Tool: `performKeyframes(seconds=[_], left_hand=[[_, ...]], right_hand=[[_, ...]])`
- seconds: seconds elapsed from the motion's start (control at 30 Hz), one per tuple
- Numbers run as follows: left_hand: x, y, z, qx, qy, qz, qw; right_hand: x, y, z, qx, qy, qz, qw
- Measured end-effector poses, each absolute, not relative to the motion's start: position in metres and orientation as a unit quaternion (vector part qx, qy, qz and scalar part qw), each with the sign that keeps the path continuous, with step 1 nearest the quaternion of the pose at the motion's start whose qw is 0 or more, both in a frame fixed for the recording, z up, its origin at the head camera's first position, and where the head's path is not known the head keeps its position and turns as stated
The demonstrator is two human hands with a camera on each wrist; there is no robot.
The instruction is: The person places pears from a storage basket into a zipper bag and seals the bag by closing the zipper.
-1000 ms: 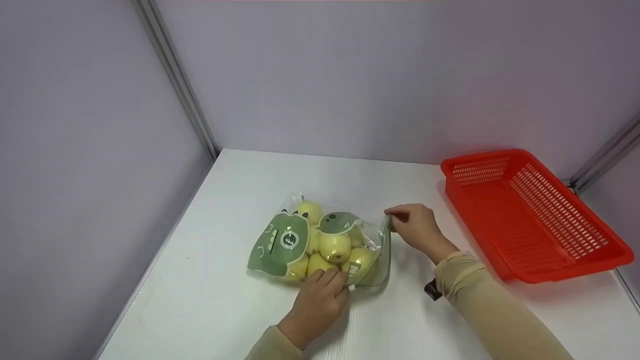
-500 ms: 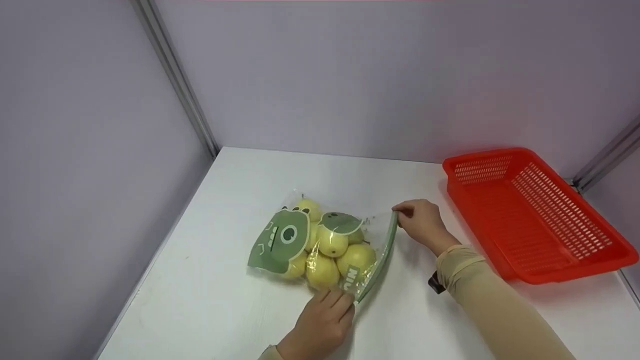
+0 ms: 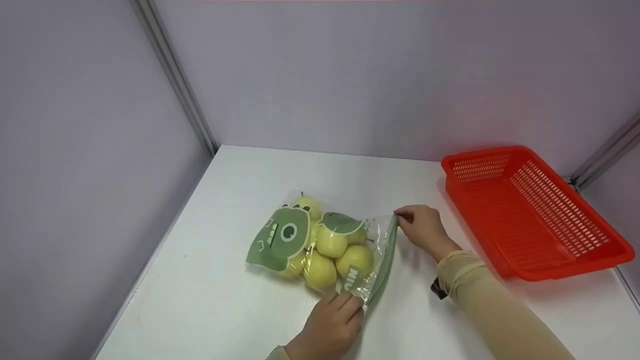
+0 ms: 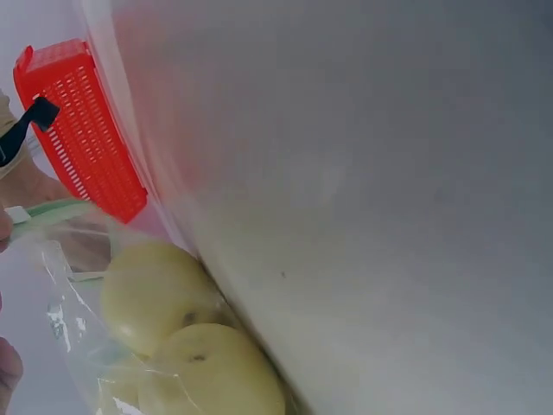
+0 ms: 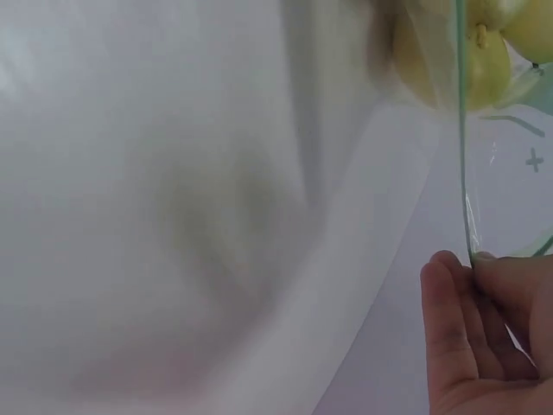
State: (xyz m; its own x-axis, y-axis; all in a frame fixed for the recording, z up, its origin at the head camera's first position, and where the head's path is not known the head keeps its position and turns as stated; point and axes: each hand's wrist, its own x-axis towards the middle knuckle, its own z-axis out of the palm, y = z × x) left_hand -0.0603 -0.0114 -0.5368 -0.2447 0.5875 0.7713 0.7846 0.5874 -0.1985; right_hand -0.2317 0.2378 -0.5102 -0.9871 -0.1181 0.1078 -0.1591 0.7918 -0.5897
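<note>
A clear zip bag [image 3: 287, 245] with a green cartoon monster print lies on the white table, filled with several round yellow pears [image 3: 320, 272]. My right hand [image 3: 422, 227] pinches the far corner of its green-edged mouth between thumb and forefinger; the right wrist view shows this pinch at the end of the green strip [image 5: 463, 156]. At the near corner, my left hand [image 3: 335, 322] grips the bag beside the small white zip slider [image 3: 365, 308]. The mouth strip stretches between both hands. Only bits of the left fingers [image 4: 7, 367] show in the left wrist view.
A red plastic basket [image 3: 530, 225] with slotted sides stands to the right, beyond the right forearm. Grey wall panels rise behind and left of the white table [image 3: 195, 300]. A dark strap device [image 3: 439, 288] sits at the right wrist.
The bag's mouth went from bent and slack to drawn out straight. My left hand shifted right and nearer along the bag's edge; my right hand moved slightly right, keeping its pinch.
</note>
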Motion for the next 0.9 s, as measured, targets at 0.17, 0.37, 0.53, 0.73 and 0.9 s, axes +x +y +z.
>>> performKeyframes(seconds=[0.17,0.37,0.53,0.73,0.9], left_hand=[[-0.061,-0.009,-0.535,-0.419,-0.791,-0.131,0.425],[-0.061,-0.008,-0.533,-0.406,-0.797,-0.147,0.421],[-0.061,-0.009,-0.535,-0.401,-0.805,-0.155,0.409],[-0.059,-0.011,-0.539,-0.389,-0.817,-0.163,0.394],[-0.058,-0.012,-0.543,-0.377,-0.825,-0.166,0.387]], right_hand=[[-0.213,0.239,-0.513,0.087,-0.942,0.322,0.044],[-0.174,0.232,-0.513,0.076,-0.919,0.385,0.048],[-0.142,0.223,-0.511,0.223,-0.894,0.323,0.215],[-0.112,0.209,-0.509,0.427,-0.796,0.264,0.338],[-0.098,0.195,-0.514,0.541,-0.731,0.229,0.347]])
